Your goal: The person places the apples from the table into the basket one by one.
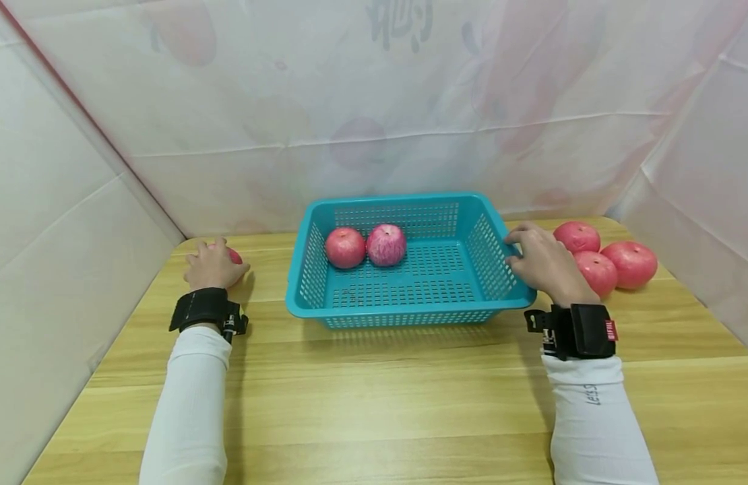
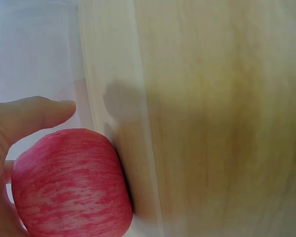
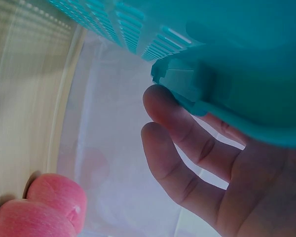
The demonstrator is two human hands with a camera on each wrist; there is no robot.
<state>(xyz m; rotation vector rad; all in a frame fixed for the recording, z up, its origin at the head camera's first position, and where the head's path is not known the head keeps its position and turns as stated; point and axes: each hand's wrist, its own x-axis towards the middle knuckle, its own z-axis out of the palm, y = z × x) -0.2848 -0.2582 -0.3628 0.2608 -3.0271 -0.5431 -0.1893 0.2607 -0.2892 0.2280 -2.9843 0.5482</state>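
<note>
In the head view my left hand (image 1: 210,268) reaches over a red apple (image 1: 234,256) on the table's left side. The left wrist view has this apple (image 2: 71,185) close up, standing on the wood, the thumb lifted off it and other fingers partly hidden behind. My right hand (image 1: 546,264) holds the right rim of a turquoise plastic basket (image 1: 404,314). Seen from the right wrist, fingers (image 3: 187,143) bend under that rim; the thumb is mostly hidden. Inside the basket, a red apple (image 1: 345,248) and a streaked, purplish-pink apple (image 1: 386,245) sit side by side at the left.
Three red apples, one at the back (image 1: 577,237), one in front (image 1: 596,273) and one at the right (image 1: 630,264), stand close together beside my right wrist. Pale cloth walls (image 1: 228,128) rise behind and at both sides of the wooden table (image 1: 374,404).
</note>
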